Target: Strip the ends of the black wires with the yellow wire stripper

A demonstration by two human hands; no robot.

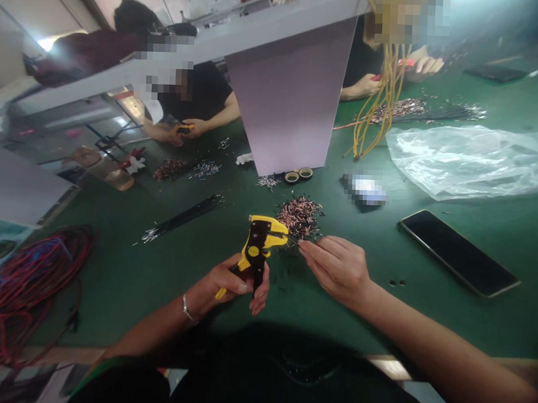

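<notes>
My left hand [243, 286] is wrapped round the handles of a yellow and black wire stripper [259, 243], its jaws pointing right. To the right of the jaws, my right hand [335, 262] pinches a thin dark wire [293, 242] between thumb and forefinger. The wire's far end lies at the stripper's jaws; whether it is clamped I cannot tell. Just beyond both hands rises a pile of short copper and black wire scraps [300, 216]. Over to the left lies a bundle of black wires [186, 217] with pale ends.
A phone [459, 252] and a clear plastic bag [468, 161] lie on the right. Tape rolls [299, 176] sit below a white partition [290, 96]. Red cable coils [31, 293] cover the left edge. Across the table, co-workers' hands [190, 130] hold tools; yellow wires [380, 105] hang near another.
</notes>
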